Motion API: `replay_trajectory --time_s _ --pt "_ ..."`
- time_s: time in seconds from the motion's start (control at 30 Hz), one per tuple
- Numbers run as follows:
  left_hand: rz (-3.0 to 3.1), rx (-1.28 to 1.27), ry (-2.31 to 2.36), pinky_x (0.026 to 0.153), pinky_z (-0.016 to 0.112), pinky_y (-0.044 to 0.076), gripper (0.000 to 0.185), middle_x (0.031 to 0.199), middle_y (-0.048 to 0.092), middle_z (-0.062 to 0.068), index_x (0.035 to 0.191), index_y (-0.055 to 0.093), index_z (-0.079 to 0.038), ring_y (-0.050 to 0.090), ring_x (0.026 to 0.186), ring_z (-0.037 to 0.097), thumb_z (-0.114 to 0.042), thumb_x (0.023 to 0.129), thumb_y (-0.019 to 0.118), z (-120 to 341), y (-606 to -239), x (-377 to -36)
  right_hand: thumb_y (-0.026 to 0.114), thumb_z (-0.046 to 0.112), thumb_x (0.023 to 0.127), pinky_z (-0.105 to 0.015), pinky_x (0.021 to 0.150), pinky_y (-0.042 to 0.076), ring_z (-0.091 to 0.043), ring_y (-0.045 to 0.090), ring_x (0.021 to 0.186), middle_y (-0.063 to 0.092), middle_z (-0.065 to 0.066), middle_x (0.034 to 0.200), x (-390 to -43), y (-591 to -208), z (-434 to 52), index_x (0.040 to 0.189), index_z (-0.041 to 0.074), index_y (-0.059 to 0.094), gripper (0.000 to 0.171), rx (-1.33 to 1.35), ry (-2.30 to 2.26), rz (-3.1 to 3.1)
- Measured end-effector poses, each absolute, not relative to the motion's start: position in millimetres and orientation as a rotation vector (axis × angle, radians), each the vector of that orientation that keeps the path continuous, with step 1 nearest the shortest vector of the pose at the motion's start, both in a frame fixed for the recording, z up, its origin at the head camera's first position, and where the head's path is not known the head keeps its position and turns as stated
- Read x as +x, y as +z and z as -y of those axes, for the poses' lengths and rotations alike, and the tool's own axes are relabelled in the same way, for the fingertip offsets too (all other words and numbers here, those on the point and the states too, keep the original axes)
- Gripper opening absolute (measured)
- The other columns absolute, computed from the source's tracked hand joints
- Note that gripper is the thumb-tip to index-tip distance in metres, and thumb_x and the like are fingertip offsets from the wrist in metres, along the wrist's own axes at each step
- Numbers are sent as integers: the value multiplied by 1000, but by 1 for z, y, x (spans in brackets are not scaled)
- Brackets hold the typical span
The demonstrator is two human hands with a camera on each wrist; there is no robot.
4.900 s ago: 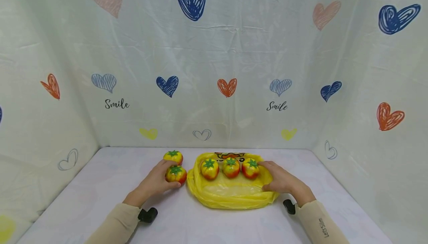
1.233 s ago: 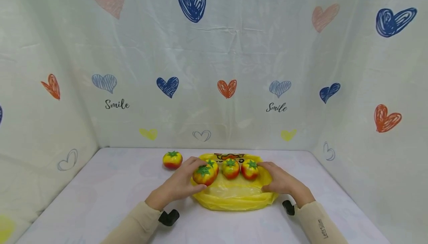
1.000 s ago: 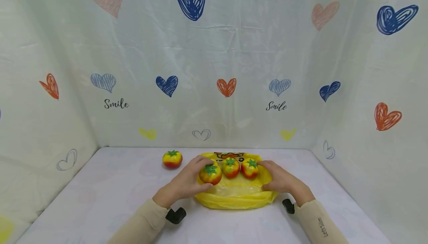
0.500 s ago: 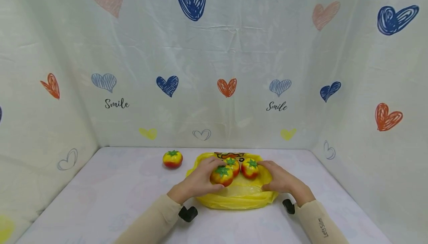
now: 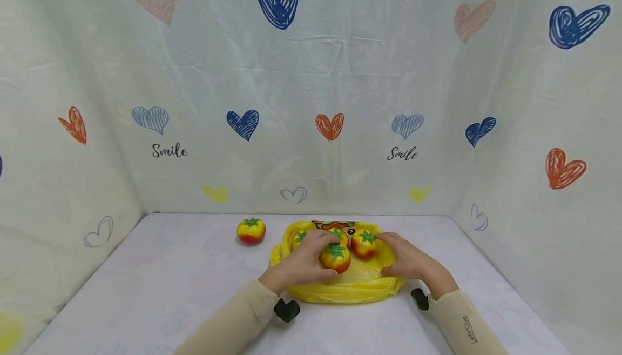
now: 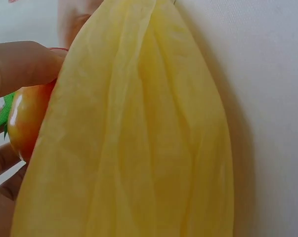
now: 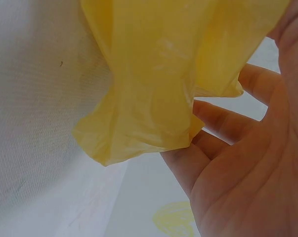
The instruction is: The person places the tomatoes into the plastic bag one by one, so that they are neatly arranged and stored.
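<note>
In the head view my left hand grips a yellow-and-red toy tomato with a green leafy top, over the yellow plastic bag. The left wrist view shows the thumb across this tomato, partly hidden by the bag's side. Inside the bag's mouth are more tomatoes: one at right, and two partly covered by my left hand. My right hand rests at the bag's right rim, fingers and thumb spread apart. In the right wrist view its fingertips are hidden behind the bag.
One more toy tomato sits on the white table, left of the bag. A white curtain with printed hearts stands behind and at both sides. Each wrist wears a small black camera.
My left hand has taken a tomato from beside the bag and carried it right, over the bag, past the left and middle tomatoes. The right hand stays at the rim.
</note>
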State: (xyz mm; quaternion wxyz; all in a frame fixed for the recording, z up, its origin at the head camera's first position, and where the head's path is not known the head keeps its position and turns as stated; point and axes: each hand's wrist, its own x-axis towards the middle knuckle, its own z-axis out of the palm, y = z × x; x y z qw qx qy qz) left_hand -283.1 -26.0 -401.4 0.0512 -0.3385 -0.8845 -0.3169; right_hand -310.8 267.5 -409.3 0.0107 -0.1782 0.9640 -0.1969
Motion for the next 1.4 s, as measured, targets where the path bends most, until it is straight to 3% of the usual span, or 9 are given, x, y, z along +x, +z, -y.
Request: replay_trajectory --time_s 0.5,1.13,1.4 --pt "2768 -991 -919 101 43 41 58 131 48 -8 131 52 -28 39 121 17 -33 80 78 -3 -406 -285 83 20 70 -56 105 33 -34 39 130 38 -11 146 -309 -409 -267 141 16 45 80 -518 -628 -2999" --pt "2818 -972 -887 104 43 38 59 138 45 -6 132 52 -26 38 128 19 -34 79 78 -24 -414 -292 83 20 70 -57 103 34 -33 40 130 39 -11 145 -309 -407 -268 141 16 45 80 -536 -634 -2991" --pt "2817 -968 -848 102 41 40 57 132 48 -7 130 53 -26 39 124 16 -34 79 78 -28 -415 -293 83 21 71 -55 103 35 -32 40 130 38 -10 145 -310 -408 -268 141 16 44 80 -549 -635 -2992"
